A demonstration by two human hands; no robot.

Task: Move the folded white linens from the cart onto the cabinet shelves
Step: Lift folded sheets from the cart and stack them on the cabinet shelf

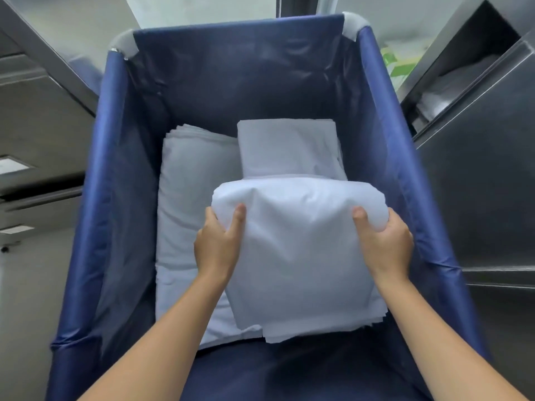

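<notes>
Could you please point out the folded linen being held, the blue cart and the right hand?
held folded linen [298, 250], head view, top face.
blue cart [115, 146], head view, left wall.
right hand [385, 241], head view, back of hand.

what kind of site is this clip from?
Probably a hotel or hospital linen room: a blue fabric-lined cart holding folded white linens, with stainless-steel cabinets on both sides, one already storing linen.

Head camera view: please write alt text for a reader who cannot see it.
Two bare hands, left hand and right hand, grip the sides of a folded white linen bundle over a blue fabric-lined cart, thumbs on top. Two more folded white linen stacks lie deeper in the cart, with grey metal cabinets on either side.
</notes>
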